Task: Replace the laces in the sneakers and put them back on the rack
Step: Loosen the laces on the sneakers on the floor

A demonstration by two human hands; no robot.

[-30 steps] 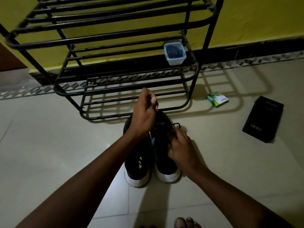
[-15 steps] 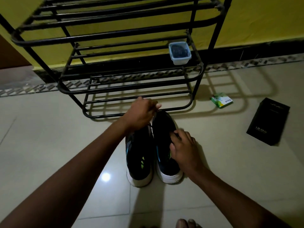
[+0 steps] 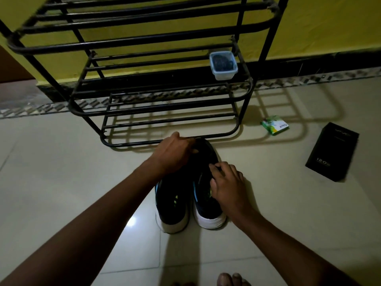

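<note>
2 black sneakers with white heels and blue-green flashes (image 3: 172, 203), side by side on the pale tiled floor (image 3: 61, 182), toes just short of the lowest rail of the black metal tube rack (image 3: 144, 112). Not yet on any shelf.

Head view, step in hand: judged to be drawing lace through the front eyelets of the right-hand sneaker (image 3: 208, 211). Over that sneaker's toe end, the left hand (image 3: 175, 151), fingers curled under and hidden. Cannot tell whether clenched on lace or merely resting. On the tongue area, the right hand (image 3: 226, 182), thumb and forefinger pinched against the upper. Lace itself too dark to pick out.

To do it well:
- Pin the upper flat with the right hand.
- Pull with the left along the shoe, not upward, so as not to drag the sneaker into the rail.
- Even out both ends before moving to the next eyelet.
- Keep the lace flat and untwisted, working by touch in this dim light.

Same view against 1.0 s ago:
- Left hand then raised well above the shoes, now lowered to the toe.
- Right hand in much the same place on the same sneaker.
- A thin loop of lace, seen then beside the right hand, no longer discernible.
- Unmoved: clear plastic tub with dark contents (image 3: 223, 66) at a shelf's right end, small green packet (image 3: 274, 124) and black oblong carton (image 3: 332, 151) on the floor.
</note>
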